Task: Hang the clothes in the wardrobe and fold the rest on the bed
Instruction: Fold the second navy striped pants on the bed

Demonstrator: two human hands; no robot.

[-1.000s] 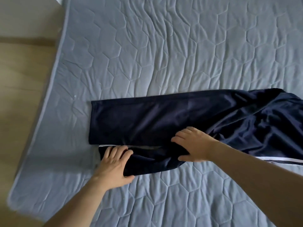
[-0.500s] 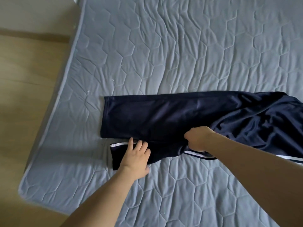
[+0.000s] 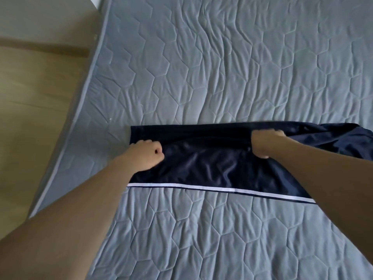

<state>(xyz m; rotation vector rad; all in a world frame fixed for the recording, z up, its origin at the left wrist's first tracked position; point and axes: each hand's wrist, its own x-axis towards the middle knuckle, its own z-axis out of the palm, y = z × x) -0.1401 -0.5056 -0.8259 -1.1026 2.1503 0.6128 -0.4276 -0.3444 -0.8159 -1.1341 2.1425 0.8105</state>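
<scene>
A wooden floor (image 3: 34, 102) fills the left side of the frame, pale tan with a darker brown band running across it at the upper left. Above that band, in the upper left corner, lies a grey-beige strip (image 3: 48, 19), too blurred to identify. At the very top left, a small white patch (image 3: 95, 1) shows.
</scene>
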